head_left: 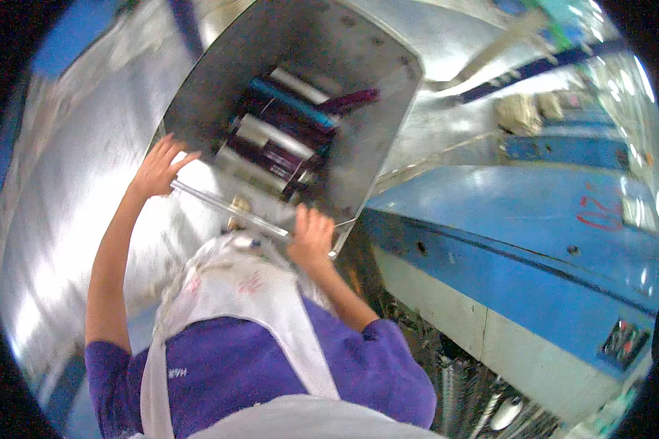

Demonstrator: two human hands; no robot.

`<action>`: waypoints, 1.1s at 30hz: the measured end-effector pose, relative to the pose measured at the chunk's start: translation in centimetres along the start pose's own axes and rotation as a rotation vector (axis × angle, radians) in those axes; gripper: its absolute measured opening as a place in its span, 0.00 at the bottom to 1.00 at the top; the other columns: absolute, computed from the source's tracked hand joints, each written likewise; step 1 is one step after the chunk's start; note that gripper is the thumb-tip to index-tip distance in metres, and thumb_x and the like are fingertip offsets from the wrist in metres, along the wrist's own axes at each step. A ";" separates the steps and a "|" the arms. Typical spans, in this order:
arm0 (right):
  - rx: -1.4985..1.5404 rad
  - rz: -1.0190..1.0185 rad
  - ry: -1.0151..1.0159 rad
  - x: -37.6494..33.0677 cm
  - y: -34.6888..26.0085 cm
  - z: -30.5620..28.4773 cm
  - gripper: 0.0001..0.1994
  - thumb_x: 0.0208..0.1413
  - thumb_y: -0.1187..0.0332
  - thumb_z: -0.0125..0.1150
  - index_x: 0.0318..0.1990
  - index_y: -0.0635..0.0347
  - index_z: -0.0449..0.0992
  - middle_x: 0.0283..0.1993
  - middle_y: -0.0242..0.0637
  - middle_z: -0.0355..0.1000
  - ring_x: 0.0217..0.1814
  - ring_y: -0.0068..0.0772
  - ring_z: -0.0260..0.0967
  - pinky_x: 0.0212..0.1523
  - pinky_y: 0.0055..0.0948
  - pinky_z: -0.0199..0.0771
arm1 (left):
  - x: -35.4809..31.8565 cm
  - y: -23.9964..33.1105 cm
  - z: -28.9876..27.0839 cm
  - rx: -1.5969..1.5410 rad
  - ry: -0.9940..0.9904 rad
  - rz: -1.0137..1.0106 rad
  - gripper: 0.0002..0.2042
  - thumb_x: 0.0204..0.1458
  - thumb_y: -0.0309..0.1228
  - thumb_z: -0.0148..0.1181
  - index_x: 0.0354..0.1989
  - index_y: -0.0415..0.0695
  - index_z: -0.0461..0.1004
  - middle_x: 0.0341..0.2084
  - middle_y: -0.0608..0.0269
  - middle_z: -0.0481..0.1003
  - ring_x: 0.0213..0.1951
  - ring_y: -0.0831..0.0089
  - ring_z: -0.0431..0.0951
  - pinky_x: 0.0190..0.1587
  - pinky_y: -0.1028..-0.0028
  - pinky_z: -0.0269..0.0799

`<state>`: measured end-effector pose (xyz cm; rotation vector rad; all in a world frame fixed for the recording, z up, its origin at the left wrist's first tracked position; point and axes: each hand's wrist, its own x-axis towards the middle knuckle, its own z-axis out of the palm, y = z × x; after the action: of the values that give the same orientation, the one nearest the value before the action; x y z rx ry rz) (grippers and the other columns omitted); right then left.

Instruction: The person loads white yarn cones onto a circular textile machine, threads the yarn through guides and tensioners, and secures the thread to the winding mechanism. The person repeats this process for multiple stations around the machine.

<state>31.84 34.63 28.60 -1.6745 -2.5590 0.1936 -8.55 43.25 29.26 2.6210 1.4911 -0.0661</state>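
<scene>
A deep grey metal bin (362, 135) with an upright open top stands in front of me. My left hand (157, 170) is closed over its left near corner, thumb pointing inward. Along the right part of the near edge, my right hand (313, 238) curls its fingers over the rim. Between the two hands runs a pale rail (231, 207) along that near side. Several spool-like cylinders (289, 102) lie at the bottom of the bin, white, blue and dark purple; blur hides their exact kind.
To the right stands a long blue machine cabinet (490, 212) with red markings and a small dark panel (624, 344). Shiny metal surface (73, 219) spreads out on the left. Beige bundles (518, 115) sit at the far right. Below the cabinet are blurred machine parts (483, 395).
</scene>
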 end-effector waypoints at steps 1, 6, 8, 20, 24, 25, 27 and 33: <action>0.061 0.031 0.020 1.7 0.0 -0.2 0.40 0.32 0.69 0.63 0.60 0.69 0.60 0.51 0.54 0.64 0.48 0.54 0.62 0.53 0.51 0.58 | 2.2 -1.8 -0.6 -0.057 0.037 0.022 0.43 0.29 0.21 0.64 0.62 0.60 0.63 0.51 0.55 0.67 0.59 0.54 0.63 0.68 0.53 0.51; 0.076 0.196 0.005 8.8 -0.1 -0.4 0.43 0.33 0.67 0.66 0.63 0.68 0.58 0.54 0.55 0.62 0.55 0.56 0.60 0.61 0.56 0.54 | 12.6 -8.8 -1.1 -0.108 0.018 0.258 0.39 0.32 0.18 0.59 0.61 0.54 0.62 0.50 0.53 0.65 0.59 0.54 0.61 0.69 0.52 0.46; 0.078 0.288 0.013 12.0 -0.1 0.0 0.43 0.34 0.66 0.66 0.63 0.67 0.58 0.54 0.54 0.62 0.55 0.54 0.59 0.59 0.53 0.54 | 17.2 -11.6 -1.2 -0.100 -0.045 0.280 0.39 0.32 0.18 0.60 0.61 0.57 0.63 0.52 0.55 0.64 0.62 0.55 0.59 0.70 0.53 0.43; 0.015 0.627 0.100 30.6 4.9 -0.8 0.47 0.32 0.64 0.73 0.63 0.67 0.56 0.53 0.49 0.62 0.51 0.46 0.60 0.54 0.46 0.54 | 47.3 -19.2 -3.6 -0.091 0.069 0.414 0.42 0.34 0.13 0.60 0.60 0.67 0.65 0.61 0.64 0.61 0.68 0.62 0.54 0.60 0.54 0.60; 0.021 0.698 0.213 34.6 10.8 -0.9 0.43 0.30 0.67 0.69 0.60 0.69 0.60 0.51 0.49 0.61 0.50 0.48 0.59 0.51 0.43 0.54 | 57.6 -17.8 -4.3 -0.133 0.066 0.516 0.41 0.37 0.12 0.58 0.60 0.69 0.65 0.61 0.65 0.60 0.68 0.63 0.53 0.52 0.58 0.66; -0.001 0.708 0.218 35.0 12.1 -0.9 0.42 0.31 0.67 0.69 0.60 0.69 0.60 0.51 0.49 0.61 0.50 0.48 0.59 0.51 0.43 0.54 | 59.5 -17.3 -4.3 -0.130 0.063 0.536 0.41 0.37 0.12 0.57 0.60 0.69 0.65 0.61 0.65 0.59 0.68 0.64 0.53 0.51 0.58 0.66; -0.036 0.740 0.224 36.2 15.9 -1.1 0.42 0.32 0.65 0.68 0.60 0.69 0.60 0.51 0.49 0.61 0.50 0.48 0.59 0.52 0.43 0.54 | 64.4 -15.9 -4.6 -0.104 0.080 0.582 0.42 0.37 0.13 0.60 0.61 0.70 0.63 0.61 0.65 0.59 0.69 0.64 0.51 0.51 0.59 0.66; -0.036 0.828 0.204 37.6 27.7 -3.5 0.48 0.31 0.58 0.74 0.62 0.67 0.58 0.52 0.50 0.62 0.51 0.49 0.60 0.56 0.49 0.56 | 76.9 -8.4 -5.6 -0.059 0.064 0.637 0.42 0.37 0.15 0.61 0.62 0.71 0.63 0.61 0.64 0.60 0.69 0.63 0.51 0.51 0.58 0.66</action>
<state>42.31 80.24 27.78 -2.5056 -1.6053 0.0126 23.48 113.90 26.44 2.9263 0.5978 0.1211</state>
